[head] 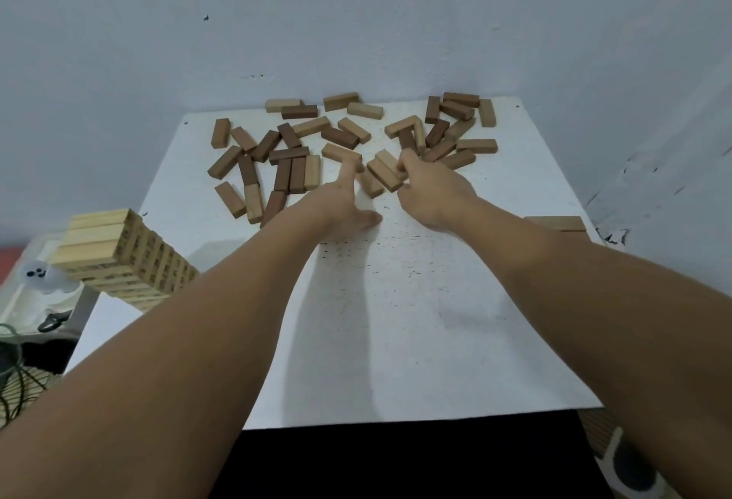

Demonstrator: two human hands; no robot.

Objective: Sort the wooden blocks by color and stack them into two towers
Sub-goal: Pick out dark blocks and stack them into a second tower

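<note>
Several loose wooden blocks, pale, mid-brown and dark brown, lie scattered across the far half of the white table point(396, 320). My left hand point(340, 201) reaches into the pile with one finger stretched out onto a mid-brown block point(340, 152). My right hand point(429, 189) has its fingers curled round a light brown block point(382, 173) near the middle of the pile. A dark block point(295, 150) lies to the left among others. Two stacked mid-brown blocks point(554, 223) sit at the table's right edge, partly behind my right forearm.
A tall tower of pale blocks point(119, 257) stands off the table's left edge. Cables and clutter point(23, 360) fill the lower left. The grey wall point(356, 23) rises right behind the table's far edge.
</note>
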